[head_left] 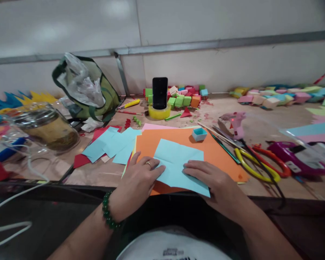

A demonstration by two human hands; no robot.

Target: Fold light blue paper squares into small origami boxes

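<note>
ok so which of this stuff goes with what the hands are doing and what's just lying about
Seems part of it:
blue sheet under the left hand and right hand
orange sheet beneath it
loose blue pieces, probably
small blue box, probably

Apparently just lying about:
phone
pink glue gun
green bag
lidded jar

Pale wall (pixel 219 21), 1 vertical seam (pixel 138 21), 2 soft light reflections (pixel 119 10). Grey metal rail (pixel 184 46) across wall, 1 short strut (pixel 121 74) slanting down from it. Brown, stained tabletop (pixel 97 177) below. Dark floor (pixel 59 224), lower left.
</note>
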